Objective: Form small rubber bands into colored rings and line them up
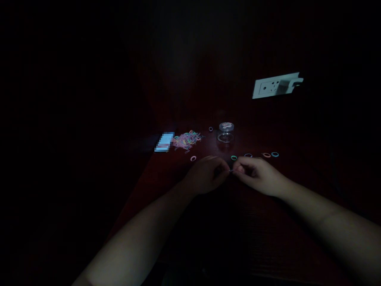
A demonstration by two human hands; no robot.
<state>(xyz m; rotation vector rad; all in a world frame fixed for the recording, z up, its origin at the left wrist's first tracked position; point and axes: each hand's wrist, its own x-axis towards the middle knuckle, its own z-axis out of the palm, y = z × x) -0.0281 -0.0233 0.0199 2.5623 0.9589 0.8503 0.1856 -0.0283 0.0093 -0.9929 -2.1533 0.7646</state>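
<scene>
My left hand point(210, 174) and my right hand point(258, 174) meet above the dark red table, fingertips pinched close together. A small thin band point(231, 171) is stretched between them, held at both ends; its colour is hard to make out. Just beyond the fingers lie a green band point(233, 158) and a bluish band point(248, 155). Farther right are an orange band point(266, 155) and a blue band point(275, 154). A pink band point(193, 158) rests beyond my left hand. Behind sits a pile of colourful bands point(188, 140).
A lit phone point(164, 142) lies left of the pile. A clear round jar point(226, 137) stands beyond my hands, near a small pale ring point(210, 129). On the dark wall is a white socket panel point(264, 88) with a plug in it. The surroundings are very dark.
</scene>
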